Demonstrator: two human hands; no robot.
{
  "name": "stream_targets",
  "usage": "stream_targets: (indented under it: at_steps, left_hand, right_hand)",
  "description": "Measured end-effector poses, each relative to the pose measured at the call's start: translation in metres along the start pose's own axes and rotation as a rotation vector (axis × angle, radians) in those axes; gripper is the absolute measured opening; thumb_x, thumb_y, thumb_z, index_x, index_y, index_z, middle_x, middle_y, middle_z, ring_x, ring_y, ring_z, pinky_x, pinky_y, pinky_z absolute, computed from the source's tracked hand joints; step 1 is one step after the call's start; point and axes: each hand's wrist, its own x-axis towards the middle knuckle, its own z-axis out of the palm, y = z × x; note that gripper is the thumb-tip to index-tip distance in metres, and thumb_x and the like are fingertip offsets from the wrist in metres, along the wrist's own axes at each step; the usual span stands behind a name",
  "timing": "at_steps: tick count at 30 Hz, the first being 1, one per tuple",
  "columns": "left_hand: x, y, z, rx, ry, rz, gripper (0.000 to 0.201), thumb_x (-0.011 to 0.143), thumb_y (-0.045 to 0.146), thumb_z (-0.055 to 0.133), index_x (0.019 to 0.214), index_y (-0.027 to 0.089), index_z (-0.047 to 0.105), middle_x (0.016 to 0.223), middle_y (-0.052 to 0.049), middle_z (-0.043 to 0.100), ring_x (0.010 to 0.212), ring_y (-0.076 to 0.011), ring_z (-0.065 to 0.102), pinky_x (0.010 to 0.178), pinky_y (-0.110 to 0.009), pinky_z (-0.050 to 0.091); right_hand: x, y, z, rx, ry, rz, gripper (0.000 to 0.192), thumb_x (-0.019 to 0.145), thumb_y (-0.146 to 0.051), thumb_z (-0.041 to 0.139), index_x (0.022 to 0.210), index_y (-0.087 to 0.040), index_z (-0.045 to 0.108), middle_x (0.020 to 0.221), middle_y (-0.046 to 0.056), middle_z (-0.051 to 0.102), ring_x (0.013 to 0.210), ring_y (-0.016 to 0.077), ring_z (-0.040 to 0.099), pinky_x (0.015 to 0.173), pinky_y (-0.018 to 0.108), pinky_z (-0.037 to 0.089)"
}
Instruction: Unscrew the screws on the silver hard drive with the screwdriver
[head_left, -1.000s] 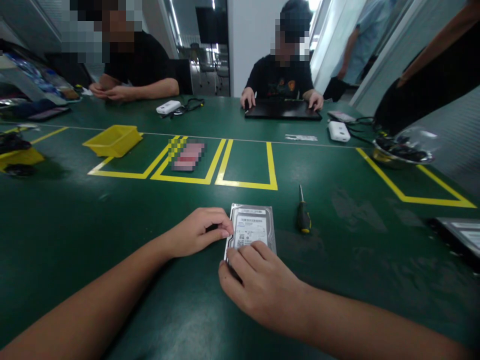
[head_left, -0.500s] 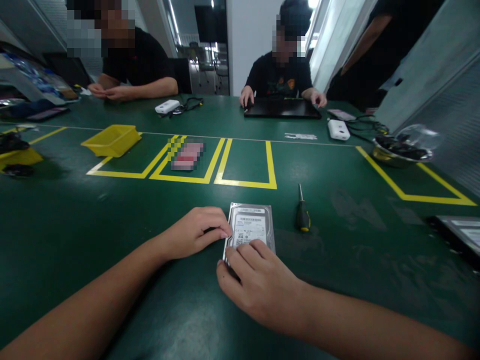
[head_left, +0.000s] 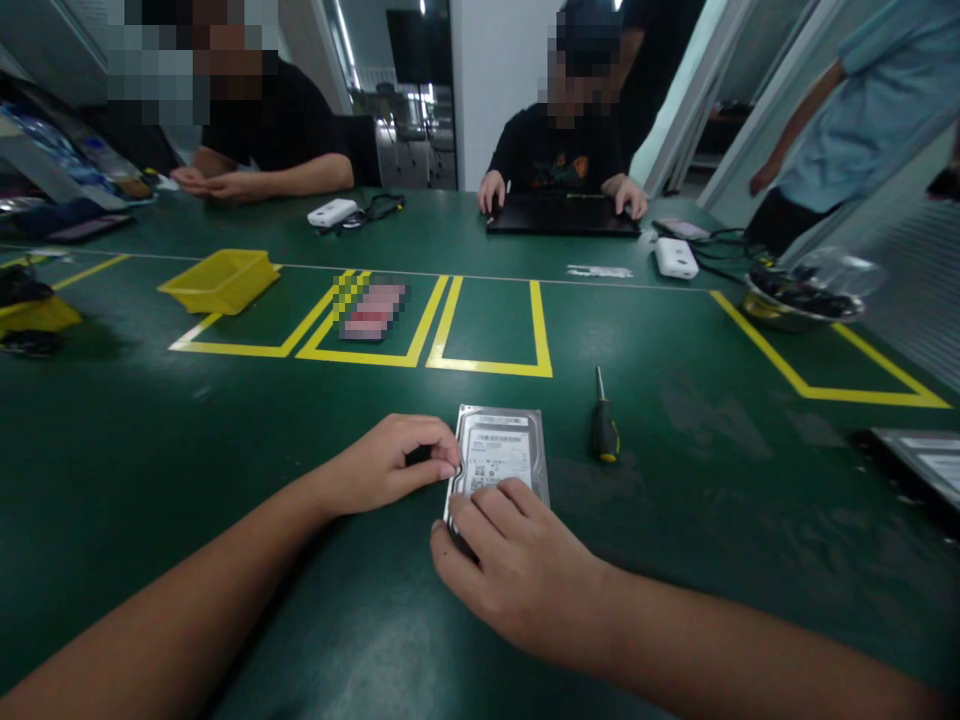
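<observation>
**Hard drive hasn't budged, both hands parked on it**

So the silver rectangular hard drive with the white label [head_left: 499,458] lies flat on the green table mat [head_left: 225,450], label side up, just in front of the person wearing the camera. Compared with a second ago it's basically the same picture: the drive sits in the same spot, same angle, no lid off, no screw visibly out. Nothing is really moving here; to me it looks like the grip is only being settled.

The left hand [head_left: 390,465] is curled, fingertips and thumb pinched against the drive's left edge. It's touching it, not lifting it. The right hand [head_left: 517,565] lies over the near corner with fingers spread and flat on the label, thumb down by the near-left edge, so it presses more than it grabs. Neither hand has shifted in any way I can make out.

Just to the right of the drive, apart from it, lies a small screwdriver with a black and yellow handle [head_left: 604,430], untouched. Beyond that are the yellow tape boxes [head_left: 491,330] and a yellow plastic bin [head_left: 221,280] at the far left.

The only real change is in the background: a person in a light blue shirt [head_left: 862,130] now stands at the far right, while two others sit across the table.
</observation>
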Motion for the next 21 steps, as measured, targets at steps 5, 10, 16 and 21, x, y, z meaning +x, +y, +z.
stream_targets:
  at_steps: [5,10,16,21]
  left_hand:
    - [-0.0001,0.0014,-0.0006,0.0,-0.011,0.013,0.017,0.097,0.027,0.057,0.09,0.015,0.066,0.086,-0.002,0.064,0.079,-0.0127,0.059,0.073,-0.024,0.044]
    - [-0.0003,0.0023,-0.0008,0.019,-0.02,0.02,0.018,0.098,0.027,0.055,0.091,0.016,0.066,0.087,-0.002,0.064,0.08,-0.0126,0.059,0.074,-0.024,0.044]
    - [-0.0005,0.0037,-0.0013,0.032,-0.019,0.034,0.019,0.098,0.028,0.054,0.092,0.016,0.067,0.087,-0.002,0.065,0.08,-0.013,0.059,0.073,-0.024,0.044]
    - [-0.0001,0.0023,-0.0021,0.021,-0.034,0.039,0.016,0.097,0.025,0.054,0.094,0.016,0.066,0.089,-0.002,0.066,0.081,-0.013,0.06,0.075,-0.024,0.045]
  right_hand:
    - [-0.0001,0.0003,0.0012,0.002,-0.009,0.007,0.023,0.098,-0.021,0.046,0.115,-0.015,0.061,0.099,0.007,0.063,0.088,0.0226,0.056,0.074,0.041,0.04]
    - [0.0004,0.0015,0.0018,0.009,-0.009,0.002,0.024,0.098,-0.021,0.046,0.116,-0.014,0.061,0.099,0.007,0.064,0.089,0.023,0.056,0.074,0.041,0.04]
    - [-0.0005,0.0011,0.0013,0.006,-0.007,-0.001,0.024,0.098,-0.022,0.047,0.117,-0.015,0.061,0.099,0.008,0.064,0.089,0.0229,0.056,0.074,0.041,0.039]
    - [-0.0001,0.0014,0.0015,-0.002,0.002,0.002,0.023,0.098,-0.021,0.047,0.115,-0.015,0.062,0.099,0.007,0.064,0.089,0.0223,0.056,0.074,0.04,0.039]
